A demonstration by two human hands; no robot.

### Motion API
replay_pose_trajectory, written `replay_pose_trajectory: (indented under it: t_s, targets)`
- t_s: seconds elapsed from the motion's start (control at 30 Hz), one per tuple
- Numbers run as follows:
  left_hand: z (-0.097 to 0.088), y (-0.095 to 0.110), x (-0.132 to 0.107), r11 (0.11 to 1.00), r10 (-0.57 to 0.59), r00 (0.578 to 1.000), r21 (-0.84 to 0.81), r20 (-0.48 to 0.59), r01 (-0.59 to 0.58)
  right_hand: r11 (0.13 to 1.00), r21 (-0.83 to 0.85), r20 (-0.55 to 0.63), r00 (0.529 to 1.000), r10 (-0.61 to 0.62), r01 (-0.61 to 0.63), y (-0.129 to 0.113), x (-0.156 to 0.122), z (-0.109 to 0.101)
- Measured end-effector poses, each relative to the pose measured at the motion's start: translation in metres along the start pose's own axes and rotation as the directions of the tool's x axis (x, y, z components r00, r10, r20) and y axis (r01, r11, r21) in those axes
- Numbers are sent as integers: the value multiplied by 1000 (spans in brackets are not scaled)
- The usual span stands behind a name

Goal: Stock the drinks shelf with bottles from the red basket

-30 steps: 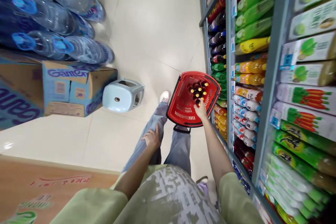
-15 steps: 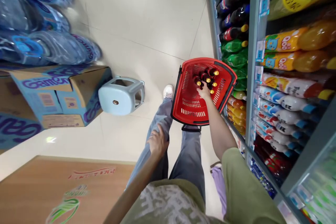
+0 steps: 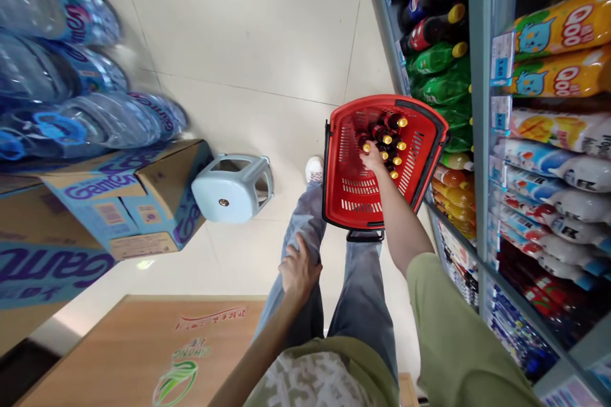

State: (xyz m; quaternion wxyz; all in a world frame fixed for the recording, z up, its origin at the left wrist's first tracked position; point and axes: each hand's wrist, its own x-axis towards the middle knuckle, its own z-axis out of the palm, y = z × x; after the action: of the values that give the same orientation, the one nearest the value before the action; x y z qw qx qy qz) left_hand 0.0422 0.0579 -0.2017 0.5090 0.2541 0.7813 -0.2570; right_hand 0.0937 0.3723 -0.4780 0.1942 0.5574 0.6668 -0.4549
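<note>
A red shopping basket [image 3: 351, 194] with a black rim stands on the floor in front of my legs. Inside it, several dark bottles [image 3: 379, 130] with yellow caps are grouped upright toward the far right part. My right hand [image 3: 373, 158] reaches down into the basket, its fingers closed at the neck of a bottle on the near left of the group; part of the grip is hidden. My left hand [image 3: 300, 269] rests on my left leg around the knee, fingers spread, holding nothing.
Shelves of drink bottles [image 3: 554, 32] line the right side, close to the basket. To the left are a light blue plastic stool [image 3: 224, 194], cardboard cartons [image 3: 124, 197] and large water bottles [image 3: 86, 70]. A brown box [image 3: 143, 343] lies at the lower left.
The view has shifted, so most things sit further right or lower. My right hand stays at the bottles in the basket, now nearer the left cap. My left hand remains on my leg.
</note>
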Motion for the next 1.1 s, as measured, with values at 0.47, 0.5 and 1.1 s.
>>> replay_pose_trajectory:
  t_s: [0.47, 0.5, 1.1]
  targets:
    - [-2, -7, 2, 1000, 8, 1000, -16, 22, -7, 989, 132, -59, 995, 81, -73, 7, -66, 15]
    - [-1, -7, 1, 1000, 8, 1000, -19, 14, -7, 986, 152, -61, 996, 71, -61, 7, -73, 16]
    - [2, -41, -44, 956, 290, 957, -32, -28, -291, 843, 537, -259, 947, 192, -24, -49, -318, -41]
